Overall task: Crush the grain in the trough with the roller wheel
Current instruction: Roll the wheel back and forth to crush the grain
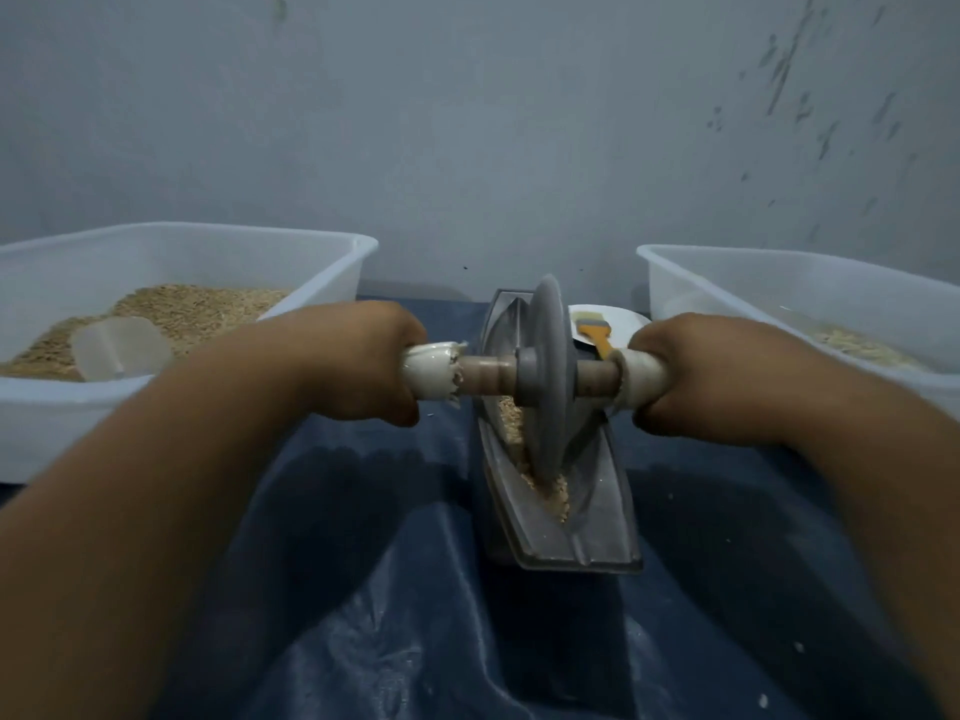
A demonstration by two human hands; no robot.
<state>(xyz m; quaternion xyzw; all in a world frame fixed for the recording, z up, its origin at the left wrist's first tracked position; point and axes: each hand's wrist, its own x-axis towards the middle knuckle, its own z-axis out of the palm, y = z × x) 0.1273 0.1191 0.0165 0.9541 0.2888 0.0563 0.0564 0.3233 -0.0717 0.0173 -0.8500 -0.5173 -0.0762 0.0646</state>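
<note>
Two hands (pixel 358 363), one wheel (pixel 548 376) (upright)

No text, label, brand, number or sign can be read anywhere in this view. The surfaces in sight carry plain, unmarked faces, and the far wall shows only dark scuffs, not writing.

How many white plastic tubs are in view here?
2. One white tub sits at the left, holding grain and a scoop; the other tub sits at the right, partly cut off by the frame.
</note>
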